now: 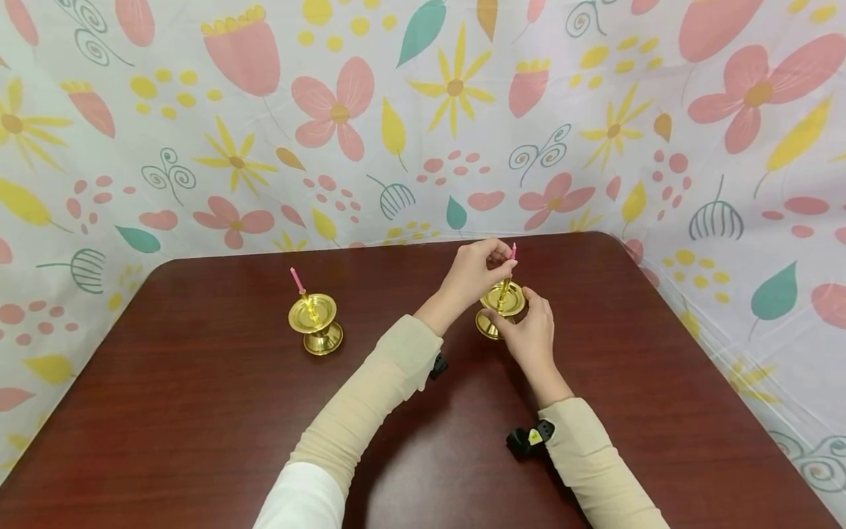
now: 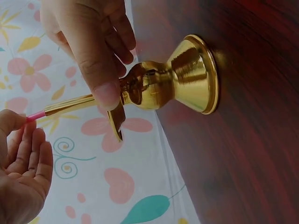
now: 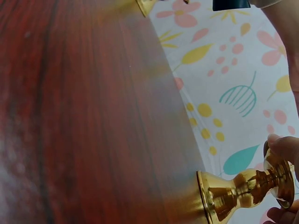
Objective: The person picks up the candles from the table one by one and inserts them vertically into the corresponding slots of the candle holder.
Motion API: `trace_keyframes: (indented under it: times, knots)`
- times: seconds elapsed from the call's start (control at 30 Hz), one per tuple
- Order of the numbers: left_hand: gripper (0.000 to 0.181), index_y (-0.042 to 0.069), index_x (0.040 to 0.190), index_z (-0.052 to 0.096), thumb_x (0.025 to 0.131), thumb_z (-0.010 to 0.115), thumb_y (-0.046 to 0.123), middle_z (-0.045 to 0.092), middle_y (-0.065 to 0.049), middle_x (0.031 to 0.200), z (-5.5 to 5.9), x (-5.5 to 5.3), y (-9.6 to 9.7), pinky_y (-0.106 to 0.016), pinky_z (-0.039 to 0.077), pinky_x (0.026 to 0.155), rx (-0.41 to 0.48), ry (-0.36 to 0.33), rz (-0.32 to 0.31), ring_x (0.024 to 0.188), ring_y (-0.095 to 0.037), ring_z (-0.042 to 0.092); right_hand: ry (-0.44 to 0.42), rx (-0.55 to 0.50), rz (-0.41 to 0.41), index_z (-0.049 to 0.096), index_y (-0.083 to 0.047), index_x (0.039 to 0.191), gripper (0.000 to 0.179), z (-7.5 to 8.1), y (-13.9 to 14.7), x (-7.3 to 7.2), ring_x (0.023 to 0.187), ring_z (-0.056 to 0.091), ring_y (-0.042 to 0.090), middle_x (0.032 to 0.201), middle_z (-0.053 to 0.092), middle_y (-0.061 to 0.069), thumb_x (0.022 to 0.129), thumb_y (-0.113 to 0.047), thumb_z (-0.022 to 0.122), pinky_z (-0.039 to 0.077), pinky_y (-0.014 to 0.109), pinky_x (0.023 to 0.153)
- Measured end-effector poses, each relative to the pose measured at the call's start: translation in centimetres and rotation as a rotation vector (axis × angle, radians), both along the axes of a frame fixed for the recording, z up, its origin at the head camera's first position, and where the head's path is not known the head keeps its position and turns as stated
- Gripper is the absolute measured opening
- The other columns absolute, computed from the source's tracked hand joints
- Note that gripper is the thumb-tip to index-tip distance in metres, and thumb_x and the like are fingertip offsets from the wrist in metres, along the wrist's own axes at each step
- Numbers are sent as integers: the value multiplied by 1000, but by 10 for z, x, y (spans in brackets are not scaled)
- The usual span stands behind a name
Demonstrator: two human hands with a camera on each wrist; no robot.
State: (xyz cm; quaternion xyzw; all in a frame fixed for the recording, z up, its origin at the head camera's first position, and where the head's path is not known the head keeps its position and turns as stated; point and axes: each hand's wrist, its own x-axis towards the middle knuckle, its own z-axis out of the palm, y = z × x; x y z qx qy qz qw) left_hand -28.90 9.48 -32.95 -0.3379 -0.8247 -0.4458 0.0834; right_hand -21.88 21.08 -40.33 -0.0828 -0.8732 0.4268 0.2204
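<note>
The left hand [image 1: 472,272] pinches a pink candle [image 1: 514,251] between thumb and fingers, at the top of a brass candle holder [image 1: 489,328]. In the left wrist view that candle [image 2: 35,116] meets the end of the holder's narrow stem [image 2: 70,104]. Lower down, the right hand [image 1: 532,329] grips the holder's round dish, thumb on one side and fingers on the other. The right wrist view shows the right thumb [image 3: 282,148] on the dish's edge; much of the hand is cut off. The holder's base [image 3: 217,198] stands on the table.
A second brass candle holder [image 1: 322,336] stands to the left on the dark wooden table [image 1: 198,411], bearing a slightly tilted pink candle [image 1: 298,281]. A flower-patterned cloth [image 1: 410,110] hangs behind and beside the table. A black wrist camera [image 1: 529,438] sits by the right sleeve.
</note>
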Motion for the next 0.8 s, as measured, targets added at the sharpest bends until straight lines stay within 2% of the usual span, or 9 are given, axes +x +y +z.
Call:
trace_keyframes:
  times: [0.3,0.53,0.8]
  knots:
    - [10,2,94,67,87,68,9,71,-9,90,-2,-1,-1,-12,49,74,41,-13,-33,82,-15,66,2,3,-8,46,13,130,78,-1,-2,-1,116,46,42,124,51,32,72,-25,83,36,55,98]
    - [10,2,92,67,86,70,10,71,-8,88,-4,-2,-1,-12,49,73,62,-15,-14,80,-14,66,5,7,-6,47,12,129,77,1,-1,-1,116,46,42,123,52,31,72,-26,83,36,54,98]
    - [11,3,95,67,87,68,11,71,-7,90,-2,3,0,-11,47,73,45,-69,2,81,-13,65,2,8,-4,47,12,129,76,0,-1,1,116,46,41,123,52,31,73,-25,83,36,54,98]
